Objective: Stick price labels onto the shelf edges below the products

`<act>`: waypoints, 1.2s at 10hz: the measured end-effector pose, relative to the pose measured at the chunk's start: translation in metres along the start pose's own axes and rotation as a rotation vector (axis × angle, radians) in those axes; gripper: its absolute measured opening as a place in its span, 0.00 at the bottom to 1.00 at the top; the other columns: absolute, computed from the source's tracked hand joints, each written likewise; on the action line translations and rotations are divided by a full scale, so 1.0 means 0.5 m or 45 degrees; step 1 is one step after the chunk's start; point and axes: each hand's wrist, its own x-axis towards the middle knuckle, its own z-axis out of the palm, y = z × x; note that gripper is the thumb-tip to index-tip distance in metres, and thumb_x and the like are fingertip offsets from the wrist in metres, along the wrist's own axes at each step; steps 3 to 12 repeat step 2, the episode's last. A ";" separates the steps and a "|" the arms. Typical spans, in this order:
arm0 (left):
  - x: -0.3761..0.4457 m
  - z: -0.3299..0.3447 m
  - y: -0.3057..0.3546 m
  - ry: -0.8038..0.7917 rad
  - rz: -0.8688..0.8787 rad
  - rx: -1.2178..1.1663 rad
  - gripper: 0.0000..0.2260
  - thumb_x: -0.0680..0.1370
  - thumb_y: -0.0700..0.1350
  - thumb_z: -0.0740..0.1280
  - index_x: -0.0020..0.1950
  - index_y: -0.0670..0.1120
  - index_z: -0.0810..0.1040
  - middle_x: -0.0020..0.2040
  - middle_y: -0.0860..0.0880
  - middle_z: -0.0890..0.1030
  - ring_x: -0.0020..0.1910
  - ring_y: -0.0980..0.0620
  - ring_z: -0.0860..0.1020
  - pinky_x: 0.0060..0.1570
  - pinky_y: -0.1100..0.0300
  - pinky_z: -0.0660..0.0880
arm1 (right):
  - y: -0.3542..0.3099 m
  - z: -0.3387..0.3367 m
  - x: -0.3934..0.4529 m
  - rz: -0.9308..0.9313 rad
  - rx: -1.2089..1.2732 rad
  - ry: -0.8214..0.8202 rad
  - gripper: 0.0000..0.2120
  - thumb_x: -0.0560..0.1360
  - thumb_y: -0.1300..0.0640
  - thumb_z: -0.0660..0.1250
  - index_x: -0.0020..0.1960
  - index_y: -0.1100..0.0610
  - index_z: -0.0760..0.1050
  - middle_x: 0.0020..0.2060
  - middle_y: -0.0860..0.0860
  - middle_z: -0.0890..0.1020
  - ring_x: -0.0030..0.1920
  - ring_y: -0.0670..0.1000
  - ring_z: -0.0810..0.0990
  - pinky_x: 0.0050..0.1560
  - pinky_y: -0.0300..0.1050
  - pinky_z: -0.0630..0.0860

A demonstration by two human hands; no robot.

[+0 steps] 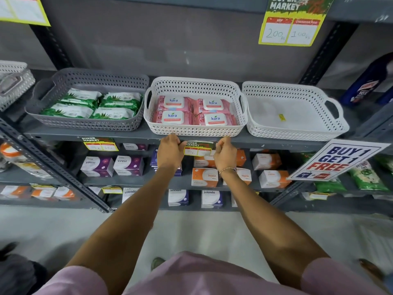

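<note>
A yellow and green price label [198, 148] lies against the grey shelf edge [276, 143], right below the white basket [194, 130] of pink Kara wipes packs [195, 111]. My left hand [170, 151] pinches the label's left end. My right hand [225, 153] pinches its right end. Further left on the same edge, a second label [100, 144] hangs below the grey basket [85, 122] of green wipes packs [91, 106].
An empty white basket [294, 128] stands to the right. A "Buy 1 Get 1 Free" sign [338, 159] sticks out from the shelf at right. Boxed products [129, 166] fill the lower shelves. A large price poster [294, 20] hangs from the shelf above.
</note>
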 end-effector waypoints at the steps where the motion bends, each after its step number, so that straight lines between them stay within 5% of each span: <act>1: -0.020 -0.024 0.011 0.006 0.192 0.103 0.13 0.81 0.47 0.59 0.45 0.38 0.72 0.44 0.38 0.78 0.45 0.40 0.74 0.43 0.47 0.73 | -0.013 -0.001 -0.033 -0.065 -0.077 0.120 0.06 0.74 0.69 0.59 0.43 0.59 0.68 0.37 0.58 0.79 0.36 0.55 0.74 0.31 0.45 0.68; 2: -0.028 -0.034 0.020 0.075 0.351 0.185 0.11 0.82 0.43 0.55 0.49 0.37 0.73 0.46 0.38 0.78 0.47 0.39 0.73 0.48 0.45 0.72 | -0.020 0.010 -0.052 -0.251 -0.116 0.148 0.07 0.74 0.69 0.60 0.50 0.62 0.72 0.45 0.60 0.79 0.46 0.59 0.78 0.36 0.50 0.77; 12: -0.028 -0.034 0.020 0.075 0.351 0.185 0.11 0.82 0.43 0.55 0.49 0.37 0.73 0.46 0.38 0.78 0.47 0.39 0.73 0.48 0.45 0.72 | -0.020 0.010 -0.052 -0.251 -0.116 0.148 0.07 0.74 0.69 0.60 0.50 0.62 0.72 0.45 0.60 0.79 0.46 0.59 0.78 0.36 0.50 0.77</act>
